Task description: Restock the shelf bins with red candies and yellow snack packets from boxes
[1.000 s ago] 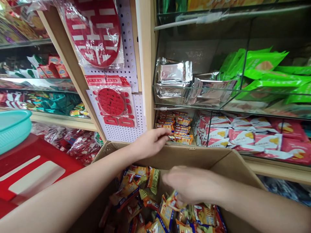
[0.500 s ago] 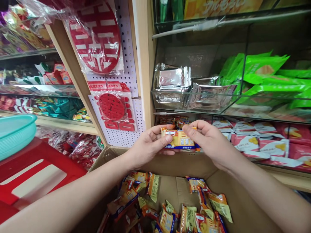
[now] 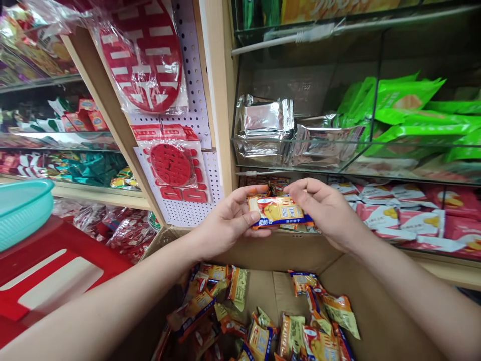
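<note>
An orange and blue snack packet (image 3: 278,209) is held flat between both hands, above the far edge of a cardboard box (image 3: 278,250). Its left end is gripped by my left hand (image 3: 231,218), thumb on top and fingers behind. At its right end my right hand (image 3: 323,210) closes with thumb and fingers on the packet. Inside the box lie several similar packets (image 3: 259,338), loosely scattered. Behind the hands, on the lowest shelf, small dark packets (image 3: 276,185) are partly hidden.
Shelves hold silver packets (image 3: 266,118), green packets (image 3: 409,110) and pink-white packets (image 3: 421,220). A red stool (image 3: 93,260) stands left, with a teal basket (image 3: 26,213) on it. Red round decorations (image 3: 171,165) hang on a pegboard.
My right hand has shifted slightly right along the packet, showing more of its front. My left hand has moved slightly left. The whole view has shifted a little.
</note>
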Action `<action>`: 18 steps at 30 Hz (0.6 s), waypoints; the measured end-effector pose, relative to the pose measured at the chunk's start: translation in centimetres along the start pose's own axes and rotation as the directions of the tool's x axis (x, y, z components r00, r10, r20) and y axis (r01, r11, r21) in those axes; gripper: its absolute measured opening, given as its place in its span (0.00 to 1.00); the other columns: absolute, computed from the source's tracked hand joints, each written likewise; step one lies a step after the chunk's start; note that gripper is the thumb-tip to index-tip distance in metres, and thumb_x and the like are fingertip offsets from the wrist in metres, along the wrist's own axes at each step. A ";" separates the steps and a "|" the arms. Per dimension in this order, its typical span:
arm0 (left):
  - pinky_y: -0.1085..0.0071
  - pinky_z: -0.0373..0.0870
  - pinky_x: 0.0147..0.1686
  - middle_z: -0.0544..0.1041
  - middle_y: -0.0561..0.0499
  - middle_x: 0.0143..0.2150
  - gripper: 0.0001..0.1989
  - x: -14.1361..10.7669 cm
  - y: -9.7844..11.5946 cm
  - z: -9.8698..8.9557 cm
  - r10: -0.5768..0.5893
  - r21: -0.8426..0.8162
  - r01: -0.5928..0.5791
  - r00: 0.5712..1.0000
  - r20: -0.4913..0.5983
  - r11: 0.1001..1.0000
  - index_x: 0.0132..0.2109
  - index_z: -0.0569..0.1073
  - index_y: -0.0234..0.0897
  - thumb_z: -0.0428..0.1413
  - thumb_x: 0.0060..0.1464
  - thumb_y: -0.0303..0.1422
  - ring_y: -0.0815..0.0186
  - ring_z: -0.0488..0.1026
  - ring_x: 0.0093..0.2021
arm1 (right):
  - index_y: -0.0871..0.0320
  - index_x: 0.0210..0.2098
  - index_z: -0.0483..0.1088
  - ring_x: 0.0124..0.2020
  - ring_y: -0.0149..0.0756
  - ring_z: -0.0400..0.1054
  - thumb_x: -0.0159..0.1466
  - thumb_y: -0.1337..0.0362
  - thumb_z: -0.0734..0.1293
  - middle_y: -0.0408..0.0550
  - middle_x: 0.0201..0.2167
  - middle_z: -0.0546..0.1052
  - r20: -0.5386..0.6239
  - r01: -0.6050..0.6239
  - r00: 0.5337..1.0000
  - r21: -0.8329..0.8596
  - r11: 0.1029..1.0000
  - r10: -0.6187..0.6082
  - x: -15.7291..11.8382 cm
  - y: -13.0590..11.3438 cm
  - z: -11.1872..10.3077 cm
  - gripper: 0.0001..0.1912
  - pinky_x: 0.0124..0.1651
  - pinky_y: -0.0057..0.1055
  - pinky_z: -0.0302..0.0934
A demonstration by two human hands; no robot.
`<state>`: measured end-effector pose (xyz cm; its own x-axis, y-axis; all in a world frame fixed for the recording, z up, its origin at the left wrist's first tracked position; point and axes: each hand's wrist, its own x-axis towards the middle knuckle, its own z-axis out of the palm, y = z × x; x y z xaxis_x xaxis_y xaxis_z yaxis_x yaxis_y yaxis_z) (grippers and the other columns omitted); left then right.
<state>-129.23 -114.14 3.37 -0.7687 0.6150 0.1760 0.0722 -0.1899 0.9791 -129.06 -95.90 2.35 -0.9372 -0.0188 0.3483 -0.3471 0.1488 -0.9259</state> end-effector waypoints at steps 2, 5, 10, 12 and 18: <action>0.71 0.72 0.36 0.68 0.46 0.46 0.21 0.2 -0.2 -0.1 0.015 0.079 -0.012 0.999 -0.037 0.997 0.51 0.57 0.39 0.50 0.50 0.26 0.66 0.71 0.40 | 0.58 0.37 0.64 0.28 0.31 0.65 0.50 0.55 0.66 0.44 0.29 0.72 0.114 0.014 0.993 -0.049 0.999 -0.009 0.1 -0.1 -0.3 0.18 0.30 0.28 0.61; 0.72 0.71 0.30 0.70 0.46 0.42 0.22 0.6 -0.4 -0.4 0.053 0.297 -0.019 0.993 -0.108 0.955 0.54 0.53 0.39 0.48 0.52 0.28 0.70 0.72 0.31 | 0.59 0.39 0.63 0.31 0.33 0.66 0.50 0.57 0.67 0.46 0.31 0.72 0.148 0.033 0.989 -0.102 0.994 -0.018 0.3 0.5 -0.7 0.20 0.33 0.30 0.61; 0.72 0.68 0.37 0.72 0.48 0.41 0.15 0.8 -1.7 -1.3 0.245 0.793 -0.062 0.963 -0.113 0.607 0.47 0.64 0.36 0.47 0.51 0.30 0.69 0.70 0.36 | 0.59 0.43 0.62 0.36 0.36 0.66 0.54 0.62 0.62 0.49 0.36 0.72 -0.019 0.004 1.000 -0.491 0.871 -0.015 1.7 3.1 -1.8 0.17 0.38 0.34 0.60; 0.70 0.66 0.39 0.73 0.49 0.41 0.14 0.8 -2.4 -1.6 0.179 0.888 -0.037 0.983 -0.051 0.458 0.45 0.67 0.37 0.45 0.52 0.31 0.67 0.70 0.38 | 0.59 0.44 0.62 0.38 0.39 0.66 0.55 0.65 0.60 0.51 0.39 0.71 -0.098 -0.075 0.995 -0.699 0.711 0.008 2.7 3.9 -2.0 0.17 0.40 0.35 0.58; 0.71 0.66 0.37 0.74 0.51 0.40 0.17 0.6 -3.0 -1.8 0.055 0.965 -0.018 0.998 0.003 0.260 0.46 0.68 0.41 0.39 0.54 0.32 0.66 0.71 0.38 | 0.63 0.44 0.63 0.41 0.43 0.65 0.54 0.71 0.58 0.58 0.39 0.71 -0.126 -0.144 0.989 -0.930 0.338 0.075 6.5 4.4 -1.6 0.17 0.37 0.31 0.57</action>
<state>-131.05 -114.58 0.41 -0.7614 0.6062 0.2297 0.6458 0.6787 0.3496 -136.59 -93.76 0.77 -0.9487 0.1173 0.2936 0.0498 0.9725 -0.2275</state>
